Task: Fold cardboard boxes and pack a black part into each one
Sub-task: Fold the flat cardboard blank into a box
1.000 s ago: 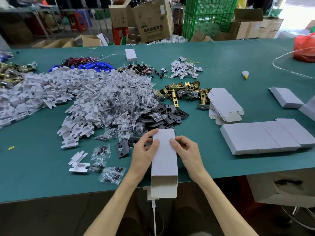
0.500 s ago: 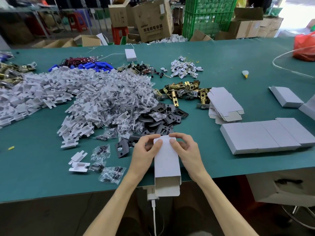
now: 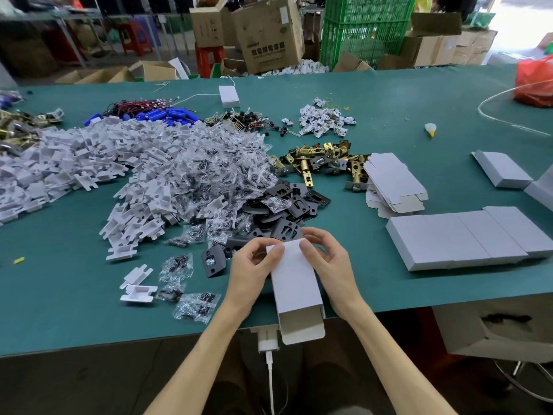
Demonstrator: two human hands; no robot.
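Cardboard box (image 3: 294, 283) front and centre, lying lengthwise on the green table (image 3: 59, 310). Its near end is open and pokes out past the table edge, flap hanging loose. Left hand (image 3: 254, 271) has the far left corner of the box, thumb flat on the top face, fingers curled in behind. Right hand (image 3: 332, 265) mirrors it on the far right corner, thumb on top, fingers hooked over the far end. So both hands pinch that far end, and what the fingertips do behind the card is hidden. Anything inside the box? Can't tell from this angle.

Just beyond the box, near the fingertips, sits the heap of black parts (image 3: 284, 211). One lone black plate (image 3: 213, 260) lies just left of the box, beside the left hand. Further beyond the box and to its left there's a big mound of clear screw bags (image 3: 209, 175), and further left again a sprawl of white plastic inserts (image 3: 74, 163). Beyond the box on its right are brass latches (image 3: 323, 160) and a stack of flat box blanks (image 3: 392, 181). Right of the box, well apart, closed boxes (image 3: 466, 238) lie side by side in a row. Just left of the box's open end, a white charger (image 3: 266, 342) and its cable show below the table edge.
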